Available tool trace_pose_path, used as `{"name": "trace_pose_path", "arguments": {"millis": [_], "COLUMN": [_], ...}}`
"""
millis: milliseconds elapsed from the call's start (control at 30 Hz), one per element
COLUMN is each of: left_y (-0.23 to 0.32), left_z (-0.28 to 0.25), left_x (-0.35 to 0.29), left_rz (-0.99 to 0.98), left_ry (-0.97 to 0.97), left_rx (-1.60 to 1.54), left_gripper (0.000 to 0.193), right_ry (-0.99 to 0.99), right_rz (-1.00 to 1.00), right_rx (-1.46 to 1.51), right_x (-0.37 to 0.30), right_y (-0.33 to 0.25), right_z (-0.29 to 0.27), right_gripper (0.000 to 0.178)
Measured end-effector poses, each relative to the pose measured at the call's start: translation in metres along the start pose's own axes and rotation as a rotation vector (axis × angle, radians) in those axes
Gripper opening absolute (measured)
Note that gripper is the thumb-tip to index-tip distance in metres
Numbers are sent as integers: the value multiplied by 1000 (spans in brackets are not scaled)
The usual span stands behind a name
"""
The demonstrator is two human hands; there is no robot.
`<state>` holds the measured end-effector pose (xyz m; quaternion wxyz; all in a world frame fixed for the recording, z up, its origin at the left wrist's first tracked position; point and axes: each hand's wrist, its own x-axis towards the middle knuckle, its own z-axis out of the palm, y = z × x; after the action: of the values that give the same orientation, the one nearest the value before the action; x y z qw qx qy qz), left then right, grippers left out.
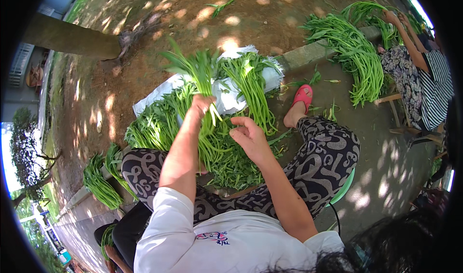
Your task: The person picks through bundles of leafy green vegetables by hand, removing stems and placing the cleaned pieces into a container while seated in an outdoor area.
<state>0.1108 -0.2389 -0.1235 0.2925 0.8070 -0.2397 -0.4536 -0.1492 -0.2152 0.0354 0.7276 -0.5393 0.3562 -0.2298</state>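
My left hand (200, 105) is closed around the stems of a bunch of long leafy greens (200, 70), which look like water spinach. The bunch stands upright above the heap, leaves pointing away from me. Lower and to the right, my right hand (251, 140) has its index finger and thumb apart, with nothing visible between them. Below it lies a pile of loose leaves and cut pieces (236, 169) between my knees. More greens (152, 123) lie to the left, and another bunch (251, 82) rests on a white woven sack (229, 99).
Bundles of greens (101, 183) lie by my left knee. A big heap (347, 51) sits at the right along the concrete curb (308, 56), where another person's hands (393, 19) handle stalks. My foot wears a red sandal (304, 97). A tree trunk (72, 37) stands far left.
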Motion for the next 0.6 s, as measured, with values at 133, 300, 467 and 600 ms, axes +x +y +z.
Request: {"name": "trace_pose_path", "arguments": {"millis": [133, 300, 467, 600], "left_y": [-150, -52, -67, -78], "left_z": [22, 65, 50, 67], "left_x": [38, -29, -50, -62], "left_rz": [235, -150, -97, -55], "left_ry": [-111, -190, -284, -44], "left_rx": [89, -662, -1142, -740], "left_gripper": [35, 26, 24, 26], "right_ry": [-133, -86, -126, -118], "right_rz": [-6, 22, 24, 54], "right_rx": [91, 78, 57, 35], "right_x": [-5, -9, -4, -3], "right_y": [-20, -10, -7, -5], "right_z": [21, 6, 15, 14], "right_gripper": [36, 36, 36, 35]}}
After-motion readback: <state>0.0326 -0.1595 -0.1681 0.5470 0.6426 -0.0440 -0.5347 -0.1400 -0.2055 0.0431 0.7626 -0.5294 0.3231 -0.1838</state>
